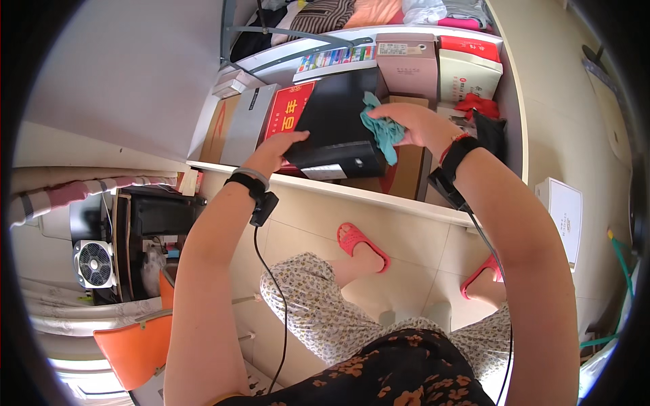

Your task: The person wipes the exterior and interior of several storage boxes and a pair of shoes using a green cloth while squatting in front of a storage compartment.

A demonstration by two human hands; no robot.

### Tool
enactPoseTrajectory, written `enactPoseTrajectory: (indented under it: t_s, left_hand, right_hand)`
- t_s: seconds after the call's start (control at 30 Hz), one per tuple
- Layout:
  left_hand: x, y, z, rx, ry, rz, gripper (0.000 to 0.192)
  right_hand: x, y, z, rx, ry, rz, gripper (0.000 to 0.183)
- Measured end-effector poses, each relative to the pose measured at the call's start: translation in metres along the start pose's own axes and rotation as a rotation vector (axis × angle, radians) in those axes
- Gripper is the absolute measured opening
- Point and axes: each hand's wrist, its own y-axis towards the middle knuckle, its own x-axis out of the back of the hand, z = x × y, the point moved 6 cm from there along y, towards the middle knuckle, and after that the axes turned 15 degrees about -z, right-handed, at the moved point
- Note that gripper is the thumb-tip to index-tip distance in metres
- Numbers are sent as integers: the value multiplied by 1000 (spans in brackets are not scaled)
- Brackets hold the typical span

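A large black box (337, 114) lies tilted among other boxes inside a white storage compartment (355, 192). At its left side, my left hand (277, 147) grips the lower corner with the thumb on top. My right hand (411, 122) holds a crumpled teal cloth (383, 127) against the box's right side. Under and beside the black box are a red box with gold characters (289, 109) and a brown cardboard box (406, 167). The black box's near face bears a white label and a small round fitting. Its underside is hidden.
A grey box (249, 122), a pink box (406, 66), a cream box (469, 73) and a red cloth (477, 105) share the compartment. Grey metal struts (304, 38) cross above its back left. A white box (561, 218) stands on the floor at right; an orange chair (137, 345) is at lower left.
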Motion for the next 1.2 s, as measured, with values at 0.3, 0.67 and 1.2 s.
enactPoseTrajectory:
  t_s: [0.3,0.67,1.2]
  left_hand:
    - [25,-83,-68,-316,-40,-114,44]
    - [-91,-255,-2,-618,-469,222,46]
    - [-151,-267,51,-744,-392,365,57]
  right_hand:
    - [0,-102,54,241,-245,-179,28]
    - [108,-343,-12,715,-271,-596,53]
    - [131,-385,-31,1066,-618,-940,55]
